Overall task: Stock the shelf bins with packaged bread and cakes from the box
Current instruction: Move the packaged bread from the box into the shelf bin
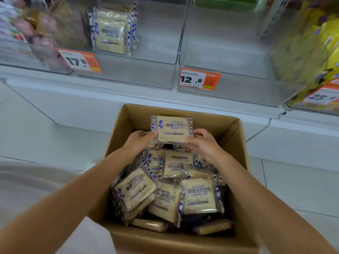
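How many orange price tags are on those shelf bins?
3: the 17.8 tag at left, the 12.8 tag in the middle, a partly cut-off tag at far right. Others may be out of view.

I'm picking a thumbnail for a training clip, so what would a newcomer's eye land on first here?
First, the open cardboard box at bottom centre, heaped with bread packets. Just above the heap, the left hand and right hand hold a single packet by its side edges. Behind, orange price tags sit on the fronts of the clear shelf bins, and the middle bin holds a few matching packets.
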Demonstrator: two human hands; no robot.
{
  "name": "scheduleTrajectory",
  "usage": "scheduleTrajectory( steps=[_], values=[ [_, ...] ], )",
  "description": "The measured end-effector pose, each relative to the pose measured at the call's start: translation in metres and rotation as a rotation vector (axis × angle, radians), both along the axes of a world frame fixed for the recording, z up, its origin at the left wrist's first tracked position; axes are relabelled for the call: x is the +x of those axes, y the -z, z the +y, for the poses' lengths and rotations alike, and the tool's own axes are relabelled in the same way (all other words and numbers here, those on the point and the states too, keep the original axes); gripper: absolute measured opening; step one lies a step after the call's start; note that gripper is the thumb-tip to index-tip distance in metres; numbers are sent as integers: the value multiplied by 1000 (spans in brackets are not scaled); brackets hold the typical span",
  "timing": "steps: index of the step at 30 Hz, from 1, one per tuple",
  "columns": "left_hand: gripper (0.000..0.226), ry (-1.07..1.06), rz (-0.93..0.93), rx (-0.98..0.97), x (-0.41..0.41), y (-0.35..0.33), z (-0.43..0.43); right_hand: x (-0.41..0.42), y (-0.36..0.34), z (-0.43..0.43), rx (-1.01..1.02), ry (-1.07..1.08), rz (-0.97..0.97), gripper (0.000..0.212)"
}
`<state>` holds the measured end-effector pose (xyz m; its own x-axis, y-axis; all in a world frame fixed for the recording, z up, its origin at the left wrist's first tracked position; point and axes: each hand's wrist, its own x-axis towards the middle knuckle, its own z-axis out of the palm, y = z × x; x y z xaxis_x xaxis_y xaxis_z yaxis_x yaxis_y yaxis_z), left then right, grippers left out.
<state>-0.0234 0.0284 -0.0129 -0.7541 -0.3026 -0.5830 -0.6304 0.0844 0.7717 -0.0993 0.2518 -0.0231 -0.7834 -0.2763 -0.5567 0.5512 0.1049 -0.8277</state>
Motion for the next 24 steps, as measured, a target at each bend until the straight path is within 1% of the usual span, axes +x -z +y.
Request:
scheduleTrajectory(
  steps=[2,3,4,6,8,10,14,15,17,19,21,22,24],
  values=[
    [29,-12,-72,362,-5,-8,12,5,-9,5,-7,-117,53,38],
    [22,-48,-75,500,-6,-10,15,6,-11,8,7,-161,74,37],
    [19,-70,-58,560,-6,-13,15,5,-10,12,21,-197,89,37],
    [24,-61,-13,519,-2,-14,7,3,-5,20,84,-267,113,35],
    [34,-40,41,455,7,-14,-7,2,4,21,259,-367,181,37],
    [40,-43,92,421,15,-15,-20,3,16,12,407,-502,247,46],
    [42,-74,148,306,21,-17,-29,10,42,-15,537,-736,236,72],
    [42,-84,154,291,21,-18,-29,10,45,-20,607,-778,273,73],
    [42,-103,159,257,21,-19,-29,9,46,-24,724,-832,365,61],
    [42,-108,166,234,19,-17,-30,8,37,-22,721,-872,408,44],
    [41,-113,183,232,18,-19,-31,5,24,-13,658,-820,457,22],
    [42,-118,193,240,17,-20,-32,2,14,-7,620,-749,491,18],
    [43,-134,219,251,15,-24,-32,-5,-15,2,496,-563,512,30]
  ],
)
